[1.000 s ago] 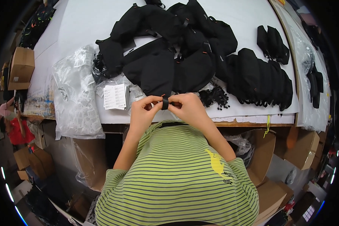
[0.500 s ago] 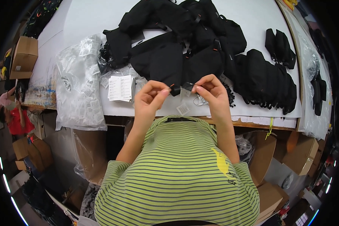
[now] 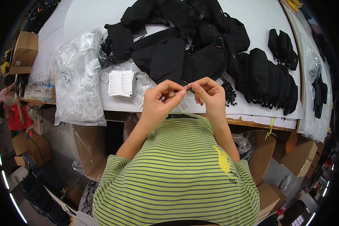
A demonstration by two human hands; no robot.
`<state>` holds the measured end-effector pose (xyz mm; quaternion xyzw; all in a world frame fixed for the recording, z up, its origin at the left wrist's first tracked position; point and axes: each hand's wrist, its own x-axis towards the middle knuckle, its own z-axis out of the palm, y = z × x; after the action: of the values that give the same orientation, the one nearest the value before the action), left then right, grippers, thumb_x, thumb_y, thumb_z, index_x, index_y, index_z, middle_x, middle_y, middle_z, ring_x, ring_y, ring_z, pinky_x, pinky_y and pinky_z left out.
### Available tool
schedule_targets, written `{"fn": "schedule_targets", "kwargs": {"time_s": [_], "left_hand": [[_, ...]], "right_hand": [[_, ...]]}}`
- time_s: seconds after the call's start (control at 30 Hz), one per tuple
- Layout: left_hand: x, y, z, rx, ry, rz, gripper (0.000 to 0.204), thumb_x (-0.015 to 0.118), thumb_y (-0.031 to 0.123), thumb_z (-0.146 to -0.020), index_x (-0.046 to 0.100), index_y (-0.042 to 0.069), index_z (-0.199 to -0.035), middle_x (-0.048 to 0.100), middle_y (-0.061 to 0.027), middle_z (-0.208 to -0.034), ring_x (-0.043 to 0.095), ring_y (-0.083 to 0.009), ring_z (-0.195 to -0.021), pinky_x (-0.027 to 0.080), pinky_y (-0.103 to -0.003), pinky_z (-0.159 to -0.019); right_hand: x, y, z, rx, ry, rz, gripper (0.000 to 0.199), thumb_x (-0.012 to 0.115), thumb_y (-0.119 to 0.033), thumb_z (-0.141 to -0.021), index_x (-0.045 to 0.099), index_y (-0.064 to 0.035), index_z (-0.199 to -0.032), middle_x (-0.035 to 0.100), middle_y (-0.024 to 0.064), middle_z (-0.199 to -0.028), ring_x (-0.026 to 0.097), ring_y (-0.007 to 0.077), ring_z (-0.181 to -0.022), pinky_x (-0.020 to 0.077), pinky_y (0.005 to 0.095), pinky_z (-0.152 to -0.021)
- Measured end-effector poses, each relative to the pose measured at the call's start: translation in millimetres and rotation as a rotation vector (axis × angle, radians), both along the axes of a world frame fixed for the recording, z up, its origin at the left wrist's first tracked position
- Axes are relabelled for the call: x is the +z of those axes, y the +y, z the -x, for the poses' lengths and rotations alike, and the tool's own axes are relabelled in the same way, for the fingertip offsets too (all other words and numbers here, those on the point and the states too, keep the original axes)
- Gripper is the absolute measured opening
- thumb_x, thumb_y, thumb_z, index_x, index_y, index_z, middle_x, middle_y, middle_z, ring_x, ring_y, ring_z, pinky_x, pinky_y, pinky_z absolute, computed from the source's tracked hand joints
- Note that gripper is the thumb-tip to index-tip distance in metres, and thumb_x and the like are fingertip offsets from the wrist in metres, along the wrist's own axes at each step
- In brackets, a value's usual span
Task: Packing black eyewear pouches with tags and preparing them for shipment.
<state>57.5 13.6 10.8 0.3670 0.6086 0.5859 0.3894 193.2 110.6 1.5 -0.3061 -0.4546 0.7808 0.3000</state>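
Note:
My left hand (image 3: pixel 159 101) and my right hand (image 3: pixel 211 97) meet fingertip to fingertip near the table's front edge. Both pinch a thin black cord (image 3: pixel 184 82), mostly hidden by the fingers. Just beyond them lies a black fabric bag (image 3: pixel 166 60), part of a heap of similar bags with small orange tabs. Left of my hands sit a stack of white printed cards (image 3: pixel 120 83) and loose white labels (image 3: pixel 142 89) in clear plastic. Another small label (image 3: pixel 184 106) lies below my fingers. Beside my right hand is a bunch of black cords (image 3: pixel 228 91).
A large clear plastic bag of labels (image 3: pixel 79 86) lies at the left. Finished-looking black bags (image 3: pixel 269 79) stand in a row at the right, with smaller black pieces (image 3: pixel 281 47) behind. Cardboard boxes (image 3: pixel 303 152) sit below the table. A person in red (image 3: pixel 19 116) is far left.
My hands have come together from apart, the left moving right and slightly down. The black piece between them is now mostly covered by my fingers.

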Motion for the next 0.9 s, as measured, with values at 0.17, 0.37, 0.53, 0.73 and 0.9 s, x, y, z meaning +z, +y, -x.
{"fn": "schedule_targets", "kwargs": {"time_s": [0.17,0.37,0.53,0.73,0.9], "left_hand": [[-0.5,0.3,-1.0,0.01,0.041,0.014,0.008,0.067,0.008,-0.081,0.065,0.002,-0.084,0.038,0.009,-0.053,0.029,0.0008,-0.049,0.021,-0.019,-0.046],[2.5,0.5,-2.2,0.015,0.118,0.039,0.007,0.067,0.008,-0.08,0.064,0.002,-0.082,0.037,0.0081,-0.052,0.031,0.0001,-0.049,0.023,-0.019,-0.046],[2.1,1.8,-2.3,0.028,0.166,0.042,0.008,0.068,0.008,-0.079,0.063,0.002,-0.08,0.038,0.0072,-0.051,0.031,-0.0004,-0.048,0.024,-0.019,-0.046],[1.1,2.7,-3.0,0.037,0.172,0.035,0.008,0.068,0.009,-0.079,0.063,0.002,-0.079,0.038,0.0069,-0.051,0.031,-0.0005,-0.048,0.024,-0.019,-0.045],[2.3,2.8,-2.6,0.055,0.148,0.059,0.008,0.068,0.009,-0.079,0.063,0.002,-0.079,0.038,0.007,-0.052,0.032,-0.0003,-0.048,0.024,-0.019,-0.045]], "right_hand": [[1.4,-0.6,0.4,0.018,-0.019,0.008,0.012,0.07,-0.01,-0.082,0.065,-0.0002,-0.086,0.067,0.0047,-0.079,0.055,0.0041,-0.063,0.0414,0.0163,-0.057],[-4.6,-2.1,0.9,-0.007,-0.053,-0.083,0.01,0.071,-0.009,-0.08,0.066,-0.001,-0.083,0.065,0.0011,-0.075,0.057,0.0042,-0.068,0.0434,0.0176,-0.063],[-2.3,-2.2,1.3,-0.023,-0.03,-0.042,0.009,0.072,-0.009,-0.08,0.066,-0.0014,-0.082,0.063,-0.0003,-0.074,0.056,0.0038,-0.067,0.0424,0.0172,-0.063],[-3.8,-2.6,1.3,-0.037,-0.029,-0.043,0.009,0.072,-0.009,-0.08,0.066,-0.0016,-0.082,0.063,-0.0006,-0.074,0.055,0.0035,-0.068,0.042,0.017,-0.064],[-3.2,-4.4,2.1,-0.08,-0.026,-0.066,0.009,0.071,-0.008,-0.08,0.066,-0.0017,-0.081,0.063,-0.001,-0.075,0.055,0.003,-0.069,0.0416,0.0166,-0.064]]}}
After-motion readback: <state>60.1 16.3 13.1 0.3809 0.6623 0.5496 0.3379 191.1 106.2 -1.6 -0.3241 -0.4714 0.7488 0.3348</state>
